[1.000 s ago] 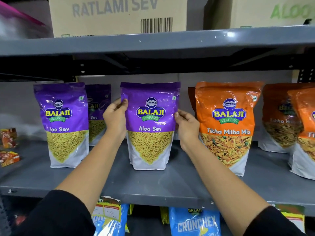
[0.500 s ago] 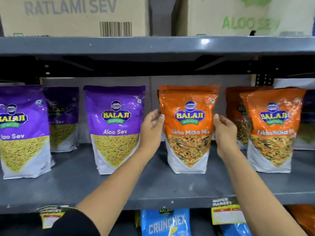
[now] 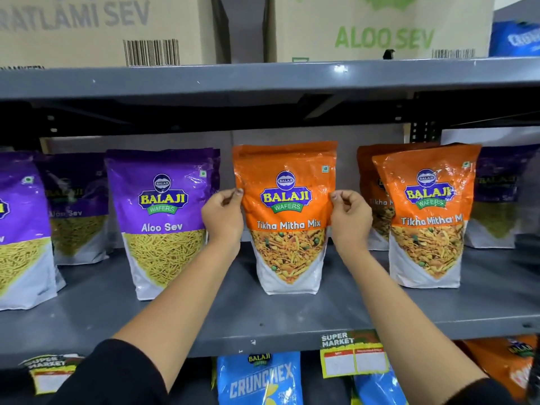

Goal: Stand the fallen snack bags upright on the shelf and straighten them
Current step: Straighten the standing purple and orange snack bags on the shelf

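An orange Tikha Mitha Mix bag (image 3: 287,229) stands upright in the middle of the grey shelf (image 3: 233,323). My left hand (image 3: 223,217) pinches its left edge and my right hand (image 3: 349,219) pinches its right edge, both at logo height. A purple Aloo Sev bag (image 3: 163,223) stands upright to its left, another purple bag (image 3: 20,235) at the far left, with a third (image 3: 77,211) behind. To the right a second orange bag (image 3: 428,217) stands upright in front of another orange bag (image 3: 369,182).
Cardboard cartons (image 3: 380,27) sit on the shelf above. A purple bag (image 3: 496,200) stands at the far right rear. Below the shelf edge hang price tags (image 3: 353,358) and blue Crunchex bags (image 3: 260,378). The shelf above overhangs the bag tops closely.
My hands left the purple Aloo Sev bag, moved right and closed on the sides of the orange Tikha Mitha Mix bag. The view has shifted right and closer.
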Motion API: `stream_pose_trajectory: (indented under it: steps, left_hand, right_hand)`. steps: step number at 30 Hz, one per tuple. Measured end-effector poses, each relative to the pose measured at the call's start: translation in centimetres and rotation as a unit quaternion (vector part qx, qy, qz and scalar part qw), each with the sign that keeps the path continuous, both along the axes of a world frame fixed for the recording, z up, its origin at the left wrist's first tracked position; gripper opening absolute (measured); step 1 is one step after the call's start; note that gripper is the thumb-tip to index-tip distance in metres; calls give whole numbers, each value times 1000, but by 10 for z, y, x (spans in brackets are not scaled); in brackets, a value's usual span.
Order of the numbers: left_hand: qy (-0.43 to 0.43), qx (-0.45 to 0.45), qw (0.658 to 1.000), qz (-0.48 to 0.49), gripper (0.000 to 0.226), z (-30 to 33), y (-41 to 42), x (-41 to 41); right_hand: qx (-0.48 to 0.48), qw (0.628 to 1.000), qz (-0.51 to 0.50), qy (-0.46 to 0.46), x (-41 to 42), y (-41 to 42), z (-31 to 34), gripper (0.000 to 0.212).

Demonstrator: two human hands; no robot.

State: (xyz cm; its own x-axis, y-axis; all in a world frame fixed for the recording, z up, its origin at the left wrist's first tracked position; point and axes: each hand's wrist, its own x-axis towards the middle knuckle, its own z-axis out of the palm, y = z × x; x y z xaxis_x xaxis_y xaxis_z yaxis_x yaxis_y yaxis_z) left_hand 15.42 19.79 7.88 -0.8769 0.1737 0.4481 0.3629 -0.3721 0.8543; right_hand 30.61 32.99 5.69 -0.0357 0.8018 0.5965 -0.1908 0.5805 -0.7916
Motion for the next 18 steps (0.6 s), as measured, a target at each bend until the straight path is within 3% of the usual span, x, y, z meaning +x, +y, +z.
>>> stream_pose_trajectory:
  steps: [6, 8, 10, 12, 14, 16, 18]
  left_hand:
    - [5, 19, 999, 49, 27, -2, 5, 18]
    - [79, 47, 989, 117, 33, -2, 7, 40]
    - [209, 103, 962, 141, 31, -1, 13, 72]
    - [308, 116, 942, 57, 24, 0, 28, 108]
    - [334, 58, 939, -57, 18, 1, 53, 138]
    - [299, -34, 944, -138, 20, -2, 84, 159]
    - [226, -87, 953, -183, 26, -1, 114, 170]
  right_hand:
    - [40, 999, 9, -16, 14, 0, -2, 12]
    - [66, 998, 7, 10, 35, 5, -5, 10]
    - [99, 993, -16, 55, 60, 15, -11, 14]
    - [108, 986, -75, 101, 90, 31, -18, 16]
    - [90, 978, -127, 139, 120, 53, -25, 14]
    - [52, 978, -153, 133, 147, 78, -34, 21]
    - [-37, 984, -116, 129, 167, 104, -46, 27]
